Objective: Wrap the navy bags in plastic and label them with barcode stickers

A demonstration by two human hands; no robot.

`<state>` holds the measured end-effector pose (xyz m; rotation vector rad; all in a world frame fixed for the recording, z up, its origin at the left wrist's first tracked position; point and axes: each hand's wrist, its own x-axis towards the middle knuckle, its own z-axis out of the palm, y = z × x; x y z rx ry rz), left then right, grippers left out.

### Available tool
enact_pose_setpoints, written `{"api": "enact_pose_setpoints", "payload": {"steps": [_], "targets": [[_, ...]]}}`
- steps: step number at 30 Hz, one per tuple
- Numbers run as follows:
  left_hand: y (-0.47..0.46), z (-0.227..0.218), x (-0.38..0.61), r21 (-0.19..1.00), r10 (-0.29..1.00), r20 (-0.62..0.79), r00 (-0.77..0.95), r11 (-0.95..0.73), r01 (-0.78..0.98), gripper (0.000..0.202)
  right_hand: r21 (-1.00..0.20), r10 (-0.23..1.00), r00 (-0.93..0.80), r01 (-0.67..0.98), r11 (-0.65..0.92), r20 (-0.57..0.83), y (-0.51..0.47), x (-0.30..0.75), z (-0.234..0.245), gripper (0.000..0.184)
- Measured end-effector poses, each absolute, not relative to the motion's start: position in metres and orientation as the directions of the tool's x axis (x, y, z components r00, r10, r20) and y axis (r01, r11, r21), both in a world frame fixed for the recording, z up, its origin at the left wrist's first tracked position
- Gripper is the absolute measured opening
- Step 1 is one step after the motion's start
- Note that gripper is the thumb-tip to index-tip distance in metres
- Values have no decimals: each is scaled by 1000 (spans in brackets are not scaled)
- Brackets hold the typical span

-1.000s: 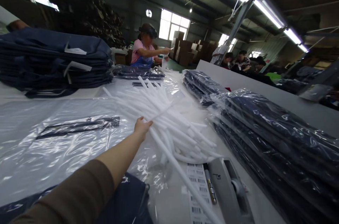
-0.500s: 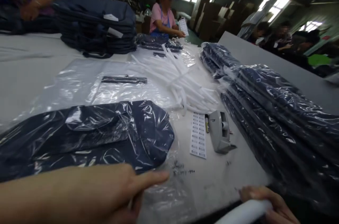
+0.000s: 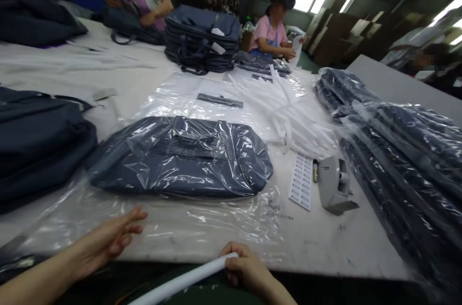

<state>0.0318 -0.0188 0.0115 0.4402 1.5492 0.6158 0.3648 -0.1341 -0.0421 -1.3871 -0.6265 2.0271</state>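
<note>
Since the earlier view, the head has turned left and a single white foam tube (image 3: 184, 276) has come to the near table edge, held in the person's right hand (image 3: 245, 266). The fingers curl closed around it near its upper end, and the rest slants down and left, past the edge. It looks light and slightly springy, likely to bend rather than snap, with a smooth skin that may slip under a loose hold. Its length would make a grip at one end let the free end droop or swing, so a hold nearer mid-length would likely balance it better.

The left hand (image 3: 104, 242) is open, fingers spread, holding nothing, over a clear plastic sheet (image 3: 202, 228); whether it touches the sheet is hard to tell. On that sheet lies a navy bag in clear film (image 3: 180, 160). Beyond it is a loose bundle of white tubes (image 3: 288, 117), with a barcode label sheet (image 3: 301, 182) and a grey tape dispenser (image 3: 334, 184) beside it. Film-wrapped navy bags (image 3: 404, 165) are stacked at right. Farther off, a co-worker in a pink shirt (image 3: 269, 31) holds a white sheet.
</note>
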Motion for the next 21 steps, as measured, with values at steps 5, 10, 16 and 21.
{"api": "enact_pose_setpoints", "payload": {"steps": [5,10,16,21], "targets": [[6,-2,40,720,689,-692,-215,637,-274,24,-688,699,-313,-165,-707,-643,-109,330,-44,23],[10,-16,27,894,869,-448,-211,435,-106,25,-690,643,-397,-33,-723,-655,-90,280,-44,34],[15,-31,4,774,968,-148,204,-15,633,23,-718,628,-417,90,-691,-657,-79,259,-45,24],[26,-38,0,707,966,-142,218,-55,705,27,-739,640,-439,86,-669,-630,-79,263,-39,23]]}}
